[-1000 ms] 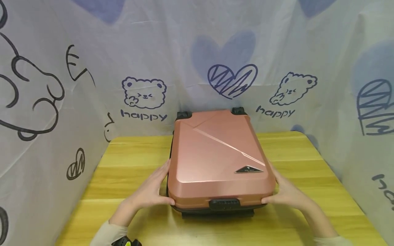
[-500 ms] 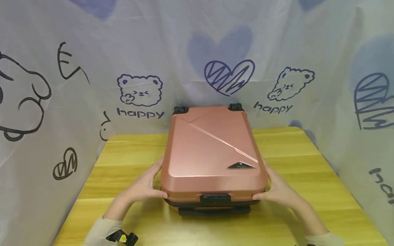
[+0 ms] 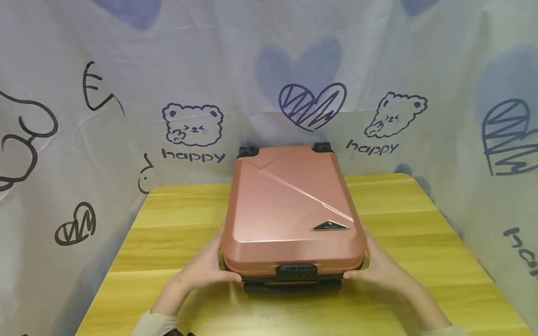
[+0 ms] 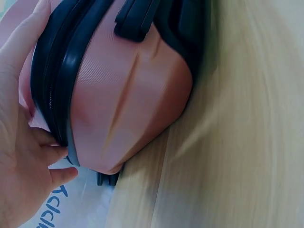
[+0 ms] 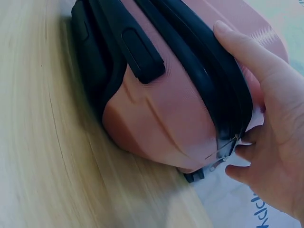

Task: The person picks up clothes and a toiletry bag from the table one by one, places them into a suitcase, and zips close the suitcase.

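Observation:
A pink hard-shell suitcase lies flat on the wooden table, wheels toward the back curtain. Its lid is down, and a black lock sits at the middle of its near edge. My left hand holds the near left corner, thumb over the front rim. On the opposite corner my right hand grips likewise. Both wrist views show the thumbs on the shell by the black zip seam and fingers bent at the side edge. The fingers' far ends are partly hidden.
The yellow wooden table extends on both sides of the suitcase. A white curtain with blue and black drawings stands behind and at the sides. A black carry handle projects from the suitcase's near side.
The suitcase's near end has shifted slightly left over the second. Since half a second ago, my left thumb has slid inward along the front rim, and gaps show between my palms and the corners.

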Action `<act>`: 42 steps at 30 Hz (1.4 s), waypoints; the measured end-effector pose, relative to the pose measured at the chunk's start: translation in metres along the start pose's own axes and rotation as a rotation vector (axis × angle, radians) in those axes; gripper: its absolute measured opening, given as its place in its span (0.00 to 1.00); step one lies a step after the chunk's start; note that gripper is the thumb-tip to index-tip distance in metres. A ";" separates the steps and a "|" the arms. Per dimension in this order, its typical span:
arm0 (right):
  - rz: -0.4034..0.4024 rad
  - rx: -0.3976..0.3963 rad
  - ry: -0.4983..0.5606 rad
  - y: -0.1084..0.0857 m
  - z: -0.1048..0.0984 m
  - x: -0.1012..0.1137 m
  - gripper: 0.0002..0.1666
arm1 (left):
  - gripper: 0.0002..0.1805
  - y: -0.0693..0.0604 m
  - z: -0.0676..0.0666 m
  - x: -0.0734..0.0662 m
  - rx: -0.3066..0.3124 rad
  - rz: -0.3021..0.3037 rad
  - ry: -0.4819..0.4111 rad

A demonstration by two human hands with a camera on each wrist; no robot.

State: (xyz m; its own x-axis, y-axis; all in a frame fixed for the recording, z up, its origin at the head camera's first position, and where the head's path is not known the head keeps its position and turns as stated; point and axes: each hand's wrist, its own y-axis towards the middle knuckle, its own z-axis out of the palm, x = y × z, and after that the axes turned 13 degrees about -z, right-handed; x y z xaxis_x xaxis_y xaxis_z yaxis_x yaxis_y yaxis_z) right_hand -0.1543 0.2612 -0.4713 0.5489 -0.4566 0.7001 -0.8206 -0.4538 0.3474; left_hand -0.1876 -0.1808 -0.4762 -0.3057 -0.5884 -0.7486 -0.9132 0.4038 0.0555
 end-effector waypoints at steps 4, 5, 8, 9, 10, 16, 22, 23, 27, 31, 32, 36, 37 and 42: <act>0.029 -0.026 -0.015 -0.002 0.002 0.003 0.78 | 0.79 0.002 0.005 -0.005 0.006 0.012 -0.020; 0.038 -0.032 -0.023 -0.002 0.003 0.003 0.78 | 0.79 0.003 0.005 -0.005 0.007 0.015 -0.032; 0.062 -0.055 -0.063 -0.002 0.005 0.005 0.77 | 0.77 0.004 0.004 -0.008 0.009 0.019 -0.091; 0.066 -0.063 -0.075 -0.002 0.005 0.005 0.77 | 0.76 0.003 0.004 -0.009 0.004 0.015 -0.103; 0.070 -0.071 -0.082 -0.002 0.006 0.005 0.77 | 0.75 0.003 0.003 -0.010 0.000 0.008 -0.111; 0.085 -0.112 -0.072 -0.002 0.006 0.008 0.76 | 0.76 0.002 0.000 -0.014 -0.052 -0.028 -0.043; 0.086 -0.134 0.004 -0.001 0.006 0.011 0.74 | 0.74 0.000 0.001 -0.011 -0.083 -0.047 -0.061; 0.088 -0.139 0.024 -0.001 0.007 0.011 0.73 | 0.73 -0.001 0.001 -0.010 -0.080 -0.036 -0.081; 0.112 -0.154 0.052 -0.004 0.009 0.014 0.73 | 0.71 0.000 0.001 -0.009 -0.064 -0.011 -0.126; 0.130 -0.144 0.031 -0.004 0.007 0.015 0.74 | 0.71 0.003 0.001 -0.008 -0.051 -0.011 -0.125; 0.131 -0.142 0.022 -0.003 0.007 0.015 0.74 | 0.71 0.003 0.001 -0.009 -0.053 -0.016 -0.119; 0.115 -0.111 -0.028 0.001 0.004 0.015 0.74 | 0.73 0.001 -0.002 -0.012 -0.095 -0.063 -0.015; 0.105 -0.100 -0.032 0.001 0.004 0.015 0.73 | 0.74 -0.001 -0.003 -0.013 -0.114 -0.078 0.040; 0.054 -0.040 -0.024 -0.001 0.000 0.010 0.70 | 0.78 -0.010 -0.007 -0.023 -0.200 -0.126 0.363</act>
State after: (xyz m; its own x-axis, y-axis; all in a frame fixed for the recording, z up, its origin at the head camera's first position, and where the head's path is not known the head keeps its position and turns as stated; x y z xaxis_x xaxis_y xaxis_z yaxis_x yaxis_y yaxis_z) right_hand -0.1477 0.2573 -0.4644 0.5068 -0.4980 0.7036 -0.8546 -0.3973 0.3343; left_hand -0.1734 -0.1768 -0.4551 -0.2313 -0.8472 -0.4783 -0.9727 0.1910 0.1322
